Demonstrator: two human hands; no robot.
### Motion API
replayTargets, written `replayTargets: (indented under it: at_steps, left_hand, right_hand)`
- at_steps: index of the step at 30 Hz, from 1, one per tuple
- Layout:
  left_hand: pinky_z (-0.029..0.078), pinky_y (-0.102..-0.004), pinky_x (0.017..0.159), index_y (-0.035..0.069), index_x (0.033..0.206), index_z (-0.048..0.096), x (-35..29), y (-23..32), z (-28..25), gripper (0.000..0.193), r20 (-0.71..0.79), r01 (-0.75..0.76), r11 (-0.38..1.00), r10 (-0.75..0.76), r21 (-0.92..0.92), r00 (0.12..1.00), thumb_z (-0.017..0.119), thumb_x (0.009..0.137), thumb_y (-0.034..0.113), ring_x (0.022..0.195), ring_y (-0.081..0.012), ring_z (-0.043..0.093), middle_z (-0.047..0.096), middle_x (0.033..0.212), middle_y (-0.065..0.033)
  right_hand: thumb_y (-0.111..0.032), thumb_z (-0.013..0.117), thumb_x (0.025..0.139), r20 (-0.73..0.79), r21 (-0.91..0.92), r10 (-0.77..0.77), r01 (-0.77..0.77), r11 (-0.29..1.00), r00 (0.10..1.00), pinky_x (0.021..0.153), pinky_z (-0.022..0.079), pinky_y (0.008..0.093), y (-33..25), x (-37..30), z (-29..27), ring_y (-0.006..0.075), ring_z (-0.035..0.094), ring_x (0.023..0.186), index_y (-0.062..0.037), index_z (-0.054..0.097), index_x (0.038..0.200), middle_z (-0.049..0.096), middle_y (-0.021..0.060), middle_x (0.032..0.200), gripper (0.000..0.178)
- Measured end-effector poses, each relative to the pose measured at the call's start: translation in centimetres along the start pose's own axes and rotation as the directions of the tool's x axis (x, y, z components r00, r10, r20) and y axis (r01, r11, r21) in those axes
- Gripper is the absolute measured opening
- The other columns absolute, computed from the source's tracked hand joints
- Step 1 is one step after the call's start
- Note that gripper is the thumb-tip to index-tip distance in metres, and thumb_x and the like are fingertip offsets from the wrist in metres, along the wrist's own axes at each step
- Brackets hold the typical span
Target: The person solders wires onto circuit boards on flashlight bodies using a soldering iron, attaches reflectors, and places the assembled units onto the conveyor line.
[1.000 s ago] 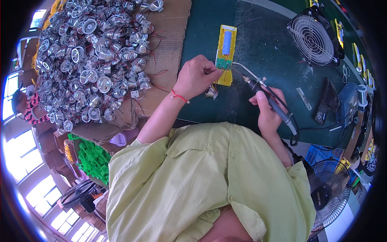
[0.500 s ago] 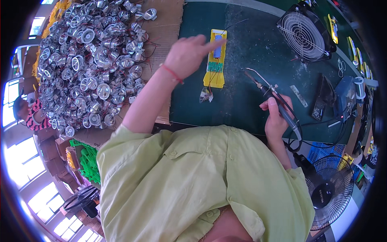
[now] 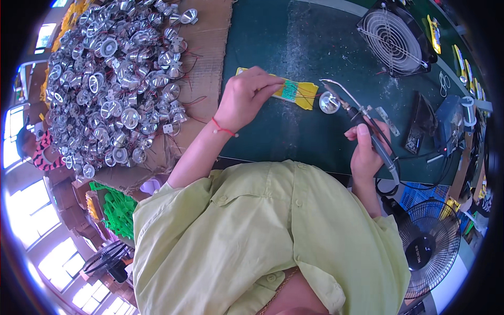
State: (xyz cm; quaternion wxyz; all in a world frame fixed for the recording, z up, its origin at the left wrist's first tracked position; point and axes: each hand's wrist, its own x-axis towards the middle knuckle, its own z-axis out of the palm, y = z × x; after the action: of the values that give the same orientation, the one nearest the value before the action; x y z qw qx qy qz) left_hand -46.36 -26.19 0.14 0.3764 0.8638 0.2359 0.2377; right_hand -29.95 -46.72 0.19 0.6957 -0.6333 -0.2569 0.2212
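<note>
A yellow plastic housing [image 3: 306,95] lies slantwise on the green bench, with a green circuit board [image 3: 290,90] in it. Thin wires run from its right end to a silver lamp reflector [image 3: 329,102]. My left hand [image 3: 247,97] is over the housing's left part, thumb and fingers pinched together above it. What they pinch is too small to make out, and the hand hides the housing's middle. In my right hand [image 3: 367,149] is a soldering iron [image 3: 379,148] with a thin curved metal tube beside its tip. The tip points up-left, just above the reflector.
A heap of silver lamp reflectors [image 3: 121,89] with red wires covers cardboard [image 3: 207,63] on the left. A square fan with a wire guard [image 3: 394,42] stands at the back right. Farther right are a dark tray [image 3: 420,123], a blue box [image 3: 450,123] and a solder spool [image 3: 468,111].
The yellow housing has turned from upright to nearly crosswise, its reflector swinging to the right beneath the iron's tip. My left hand has gone from an extended finger to a pinch, slightly lower.
</note>
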Motion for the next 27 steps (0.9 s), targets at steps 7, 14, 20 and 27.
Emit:
replayTargets:
  at_steps: [7, 14, 20, 27]
  left_hand:
    - [0.048, -0.0297, 0.063, 0.004, 0.081, 0.068, 0.5, 0.2, 0.5, 0.011, 0.087, -0.080, 0.986, 0.068, 0.144, 0.994, 0.071, 0.071, 0.006, 0.068, -0.0197, 0.058, 0.057, 0.081, -0.0080]
    - [0.049, -0.0323, 0.066, 0.003, 0.072, 0.067, 1.4, 0.5, 0.6, 0.009, 0.127, 0.094, 0.970, -0.125, 0.222, 0.984, 0.069, 0.064, 0.008, 0.069, -0.0241, 0.058, 0.056, 0.080, -0.0098]
    - [0.049, -0.0318, 0.066, 0.002, 0.069, 0.065, 1.7, 0.6, 0.6, 0.010, 0.160, 0.124, 0.961, -0.166, 0.246, 0.973, 0.068, 0.063, 0.010, 0.069, -0.0242, 0.058, 0.056, 0.078, -0.0101]
    - [0.049, -0.0320, 0.066, 0.002, 0.068, 0.065, 1.8, 0.6, 0.6, 0.010, 0.159, 0.145, 0.962, -0.184, 0.231, 0.970, 0.068, 0.062, 0.009, 0.069, -0.0245, 0.059, 0.057, 0.078, -0.0103]
  right_hand:
    - [-0.006, 0.064, 0.080, 0.132, -0.016, 0.041, -0.039, 0.999, 0.990, 0.058, 0.051, 0.0236, 0.6, -1.2, 1.7, 0.0137, 0.062, 0.065, 0.0029, 0.052, 0.094, 0.057, 0.0105, 0.083, 0.020]
    - [-0.004, 0.065, 0.079, 0.149, -0.036, 0.053, -0.049, 0.998, 0.987, 0.056, 0.049, 0.0223, 1.1, -1.5, 2.5, 0.0134, 0.061, 0.064, 0.0027, 0.053, 0.091, 0.058, 0.0099, 0.082, 0.018]
    - [-0.004, 0.065, 0.079, 0.136, -0.058, 0.069, -0.062, 0.996, 0.988, 0.056, 0.049, 0.0223, 1.4, -1.4, 2.9, 0.0134, 0.062, 0.064, 0.0031, 0.054, 0.091, 0.059, 0.0095, 0.080, 0.018]
    - [-0.004, 0.065, 0.079, 0.152, -0.074, 0.056, -0.046, 0.996, 0.987, 0.056, 0.049, 0.0221, 1.8, -1.5, 3.0, 0.0128, 0.062, 0.064, 0.0032, 0.054, 0.090, 0.060, 0.0095, 0.079, 0.017]
